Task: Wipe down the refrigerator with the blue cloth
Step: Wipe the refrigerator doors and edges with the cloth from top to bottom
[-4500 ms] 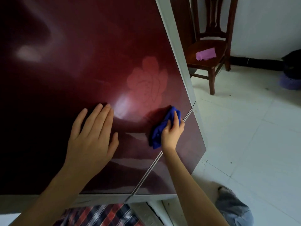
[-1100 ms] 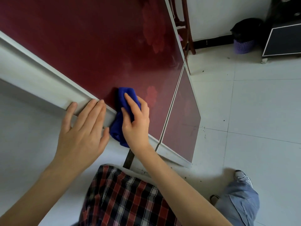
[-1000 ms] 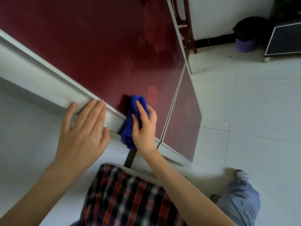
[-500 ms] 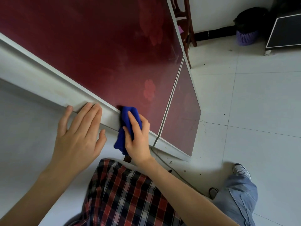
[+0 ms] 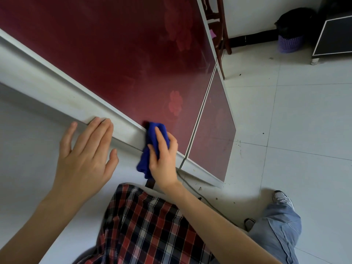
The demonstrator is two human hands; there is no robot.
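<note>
One blue cloth (image 5: 150, 134) | right grip (image 5: 164, 159) clasps it | left grip (image 5: 85, 157) flat

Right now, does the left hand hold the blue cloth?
No, the blue cloth is in the right hand; the left hand lies flat.

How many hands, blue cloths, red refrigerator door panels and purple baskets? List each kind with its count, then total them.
hands: 2 (left hand, right hand)
blue cloth: 1
red refrigerator door panels: 2 (upper panel, lower panel)
purple basket: 1
total: 6
</note>
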